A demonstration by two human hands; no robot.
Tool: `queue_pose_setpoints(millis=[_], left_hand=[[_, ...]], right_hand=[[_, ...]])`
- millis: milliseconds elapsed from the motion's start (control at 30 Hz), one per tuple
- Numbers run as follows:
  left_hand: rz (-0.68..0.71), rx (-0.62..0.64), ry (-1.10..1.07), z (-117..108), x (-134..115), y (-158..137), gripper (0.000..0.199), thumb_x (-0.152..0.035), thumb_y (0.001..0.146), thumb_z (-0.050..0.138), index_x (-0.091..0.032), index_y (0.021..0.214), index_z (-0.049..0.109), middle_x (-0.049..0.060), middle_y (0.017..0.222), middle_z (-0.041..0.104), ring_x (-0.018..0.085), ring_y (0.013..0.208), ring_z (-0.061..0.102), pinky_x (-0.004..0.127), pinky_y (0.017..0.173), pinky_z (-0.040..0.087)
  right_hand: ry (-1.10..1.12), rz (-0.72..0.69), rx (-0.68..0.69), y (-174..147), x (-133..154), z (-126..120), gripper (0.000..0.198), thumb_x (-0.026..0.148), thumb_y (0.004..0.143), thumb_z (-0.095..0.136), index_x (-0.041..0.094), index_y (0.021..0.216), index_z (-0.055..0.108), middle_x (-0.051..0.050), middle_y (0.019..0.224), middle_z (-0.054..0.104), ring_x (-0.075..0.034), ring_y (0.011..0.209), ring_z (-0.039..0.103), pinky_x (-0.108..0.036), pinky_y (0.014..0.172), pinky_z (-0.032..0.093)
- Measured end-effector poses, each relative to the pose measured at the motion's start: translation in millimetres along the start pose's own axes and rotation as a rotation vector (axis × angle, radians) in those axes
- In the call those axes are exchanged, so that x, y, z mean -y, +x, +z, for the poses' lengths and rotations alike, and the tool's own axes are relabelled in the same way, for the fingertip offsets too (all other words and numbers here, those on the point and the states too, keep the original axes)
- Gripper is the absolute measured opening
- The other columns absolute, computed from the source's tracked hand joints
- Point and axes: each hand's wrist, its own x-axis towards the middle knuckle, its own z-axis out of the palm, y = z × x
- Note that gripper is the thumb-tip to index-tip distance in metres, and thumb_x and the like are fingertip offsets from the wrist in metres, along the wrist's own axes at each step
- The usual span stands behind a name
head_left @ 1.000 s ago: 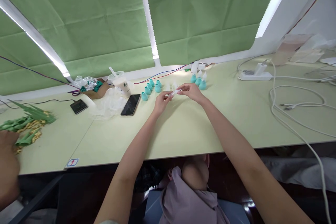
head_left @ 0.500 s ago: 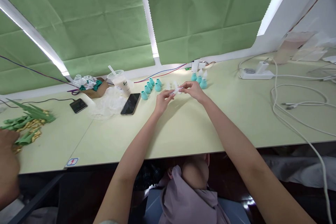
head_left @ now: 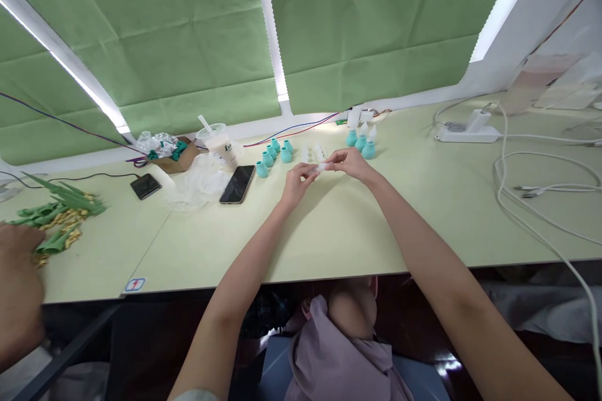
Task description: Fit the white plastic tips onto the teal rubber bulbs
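Observation:
My left hand [head_left: 299, 182] and my right hand [head_left: 352, 164] meet over the table. Between their fingertips they pinch a small white translucent piece [head_left: 321, 167]; its exact kind is too small to make out, and fingers hide its ends. Just behind lie more white pieces [head_left: 305, 154] in short rows. To the left of my hands stand several small turquoise bulbs [head_left: 286, 155] with open necks. Beyond my right hand are several turquoise bulbs [head_left: 369, 150], some topped with pointed white tips [head_left: 372, 133].
Left of the bulbs lie a phone [head_left: 237, 185], a crumpled plastic bag [head_left: 200, 185], a drink cup with straw [head_left: 220, 145] and a cardboard box [head_left: 181, 160]. Another person's hand [head_left: 19, 257] is by green and yellow pieces [head_left: 59, 241]. A power strip [head_left: 470, 133] with white cables is on the right.
My fingertips have come closer together around the white piece, which now lies more level and shows less. The view has shifted slightly. At the far left, the other person's hand has moved a little.

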Motion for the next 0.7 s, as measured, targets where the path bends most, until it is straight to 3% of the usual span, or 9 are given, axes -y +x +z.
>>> queue_pose_setpoints(millis=[367, 700], left_hand=[[-0.011, -0.064, -0.028, 6.9, -2.3, -5.0, 0.032, -0.043, 0.081, 0.058, -0.018, 0.098, 0.070, 0.006, 0.091, 0.066, 0.010, 0.066, 0.058, 0.025, 0.066, 0.048], [0.091, -0.026, 0.188, 7.0, 8.9, -2.9, 0.026, -0.035, 0.085, 0.054, -0.018, 0.097, 0.069, 0.007, 0.093, 0.066, 0.012, 0.072, 0.060, 0.025, 0.068, 0.049]], right_hand=[[0.067, -0.016, 0.118, -2.1, 1.9, -2.3, 0.040, 0.045, 0.048, 0.082, 0.014, 0.070, 0.068, -0.003, 0.060, 0.063, -0.013, 0.056, 0.058, -0.028, 0.058, 0.047], [0.020, 0.010, 0.154, 0.2, -6.1, 2.1, 0.037, 0.042, 0.054, 0.080, 0.014, 0.074, 0.066, -0.004, 0.072, 0.066, -0.013, 0.057, 0.061, -0.028, 0.060, 0.050]])
